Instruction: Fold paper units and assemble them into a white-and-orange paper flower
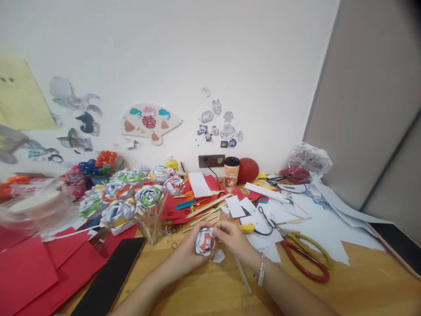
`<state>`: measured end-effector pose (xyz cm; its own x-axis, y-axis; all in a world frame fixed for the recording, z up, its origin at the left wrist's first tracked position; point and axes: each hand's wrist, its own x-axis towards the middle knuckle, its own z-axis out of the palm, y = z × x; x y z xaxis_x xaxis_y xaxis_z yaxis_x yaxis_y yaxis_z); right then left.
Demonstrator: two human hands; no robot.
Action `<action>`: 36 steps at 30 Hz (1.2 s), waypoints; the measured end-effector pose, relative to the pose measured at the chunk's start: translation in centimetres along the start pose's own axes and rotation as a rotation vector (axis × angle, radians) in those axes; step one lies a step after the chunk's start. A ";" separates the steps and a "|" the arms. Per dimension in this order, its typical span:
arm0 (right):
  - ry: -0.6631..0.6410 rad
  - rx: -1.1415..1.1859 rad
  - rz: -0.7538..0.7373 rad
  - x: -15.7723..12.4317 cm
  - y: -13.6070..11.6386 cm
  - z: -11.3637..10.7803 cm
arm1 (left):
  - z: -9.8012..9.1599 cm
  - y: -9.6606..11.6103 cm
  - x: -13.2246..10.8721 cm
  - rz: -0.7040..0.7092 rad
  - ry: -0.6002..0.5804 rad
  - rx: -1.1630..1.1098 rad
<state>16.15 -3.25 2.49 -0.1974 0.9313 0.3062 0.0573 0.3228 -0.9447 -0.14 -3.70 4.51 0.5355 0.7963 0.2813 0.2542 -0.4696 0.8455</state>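
A small white paper flower [205,242] with an orange zigzag in its centre is held above the wooden table, near the front middle. My left hand [191,246] is closed around its left side and underside. The fingers of my right hand [230,237] are bent and pinch the flower's right edge. A small white paper piece [219,256] shows just below my right fingers. From beneath my right hand a thin stick [244,275] slants down toward the table's front edge.
Finished paper flowers [149,195] crowd the left, beside a clear cup of sticks [151,226]. Red paper [26,276] and a black strip [110,276] lie front left. Scissors [305,259], a yellow-handled tool [247,228] and white sheets [312,224] are right; a coffee cup [231,173] stands behind.
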 end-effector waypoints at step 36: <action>0.183 -0.766 -0.373 -1.4 -1.1 1.1 | 0.5 -1.3 0.3 -0.022 0.093 -0.078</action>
<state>15.33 -5.12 2.99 -0.1778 0.7333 0.6562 0.6754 0.5759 -0.4606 0.11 -3.02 3.27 0.4526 0.8396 0.3005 0.1999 -0.4239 0.8834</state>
